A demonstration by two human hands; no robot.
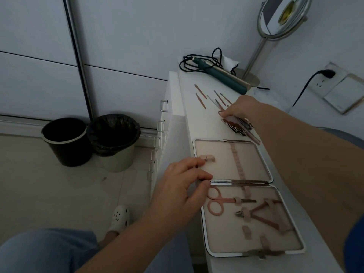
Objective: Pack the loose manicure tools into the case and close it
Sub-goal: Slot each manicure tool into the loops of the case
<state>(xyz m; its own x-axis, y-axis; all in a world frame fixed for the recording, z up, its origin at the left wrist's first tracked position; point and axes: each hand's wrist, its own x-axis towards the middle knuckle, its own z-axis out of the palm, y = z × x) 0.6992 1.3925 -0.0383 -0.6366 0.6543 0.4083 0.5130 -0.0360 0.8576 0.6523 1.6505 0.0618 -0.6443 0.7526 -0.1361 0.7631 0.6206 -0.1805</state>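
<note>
The manicure case (275,196) lies open flat on the white counter, both pink-lined halves showing. Pink scissors (215,203) and nippers (262,213) sit strapped in the near half. My left hand (183,186) rests on the case's left edge at the hinge, fingers pinching the rim. My right hand (240,109) reaches past the case and its fingertips close on a thin loose tool (221,112). Nail clippers (236,126) lie just below that hand. Several slim rose-gold tools (201,95) are spread farther back.
A teal hair iron (224,77) with a coiled black cord and a round mirror on a stand (283,16) occupy the counter's far end. Two bins (90,140) stand on the floor to the left. Drawer handles run down the counter's left side.
</note>
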